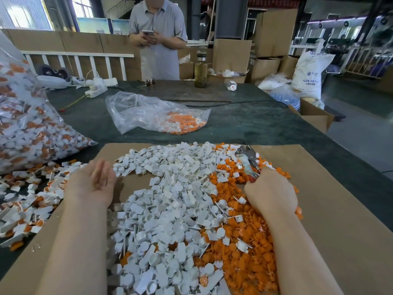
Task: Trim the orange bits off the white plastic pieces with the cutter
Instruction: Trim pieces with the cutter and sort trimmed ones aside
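Cardboard sheet (pixel 331 209): on the table (pixel 244 122), nearest the camera.
Trimmed pieces (pixel 170 188): heaped on the sheet, middle.
Cut-off bits (pixel 240 248): heaped on the sheet, just right of the trimmed pieces, touching them.
Untrimmed pieces (pixel 25 201): spilled left of the sheet, before the big bag (pixel 27 128).
Small bag (pixel 157 112): behind the sheet, mid-table.
Left hand (pixel 93 184): above the sheet's left edge.
Right hand (pixel 270 192): on the cut-off bits, gripping the cutter (pixel 247 160).
Bottle (pixel 200 71): at the table's far edge.
Standing person (pixel 158 37): behind the table.
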Available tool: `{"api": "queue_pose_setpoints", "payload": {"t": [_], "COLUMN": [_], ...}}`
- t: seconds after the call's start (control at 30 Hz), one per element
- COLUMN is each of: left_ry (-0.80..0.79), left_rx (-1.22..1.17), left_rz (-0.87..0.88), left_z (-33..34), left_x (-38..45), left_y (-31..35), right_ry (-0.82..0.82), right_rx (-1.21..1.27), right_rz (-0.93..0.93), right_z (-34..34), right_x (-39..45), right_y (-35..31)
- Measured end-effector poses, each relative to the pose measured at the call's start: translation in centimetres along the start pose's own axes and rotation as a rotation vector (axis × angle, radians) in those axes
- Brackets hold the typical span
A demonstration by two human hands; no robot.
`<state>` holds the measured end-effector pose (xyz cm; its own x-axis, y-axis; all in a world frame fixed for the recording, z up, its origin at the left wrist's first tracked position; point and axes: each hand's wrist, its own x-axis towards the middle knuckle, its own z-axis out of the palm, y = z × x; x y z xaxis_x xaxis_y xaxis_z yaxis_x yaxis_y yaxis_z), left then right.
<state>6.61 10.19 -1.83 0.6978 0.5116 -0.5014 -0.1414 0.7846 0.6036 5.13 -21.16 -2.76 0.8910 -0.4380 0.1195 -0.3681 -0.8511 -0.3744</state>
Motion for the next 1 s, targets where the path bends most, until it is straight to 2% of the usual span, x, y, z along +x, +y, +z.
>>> {"api": "queue_pose_setpoints", "payload": {"t": [0.13,0.27,0.4,0.47,0.67,0.87,1.0], "left_ry": [-0.196,-0.371,-0.312,-0.310,-0.334,-0.410,-0.415], "left_rx": [0.664,1.363,1.901,1.956,1.882,1.912,1.897], "left_rz": [0.177,0.500,0.731,0.717,0.696,0.674,0.668], "left_z": [1.0,1.2,1.3,1.2,1.1,1.2,1.1], "left_x": [-1.5,-2.5,-1.8,-1.6,-1.7,-1.7,-1.7], "left_y": [-1.5,-4.0,-5.5,-5.6,-5.4,-5.4,-5.4], "right_ry": [-0.031,-0.080,-0.078,-0.082,-0.099,-0.014,-0.084], "right_rx": [-0.076,-0.108,-0.100,-0.103,-0.112,-0.128,-0.115], "right_rz": [-0.037,-0.076,-0.074,-0.071,-0.064,-0.063,-0.044], "right_z": [0.4,0.7,0.8,0.9,1.1,1.4,1.2], "right_x": [0.0,-0.1,-0.1,-0.1,0.1,-0.1,0.1], "right_y": [-0.2,-0.5,-0.6,-0.7,-0.7,-0.9,-0.7]}}
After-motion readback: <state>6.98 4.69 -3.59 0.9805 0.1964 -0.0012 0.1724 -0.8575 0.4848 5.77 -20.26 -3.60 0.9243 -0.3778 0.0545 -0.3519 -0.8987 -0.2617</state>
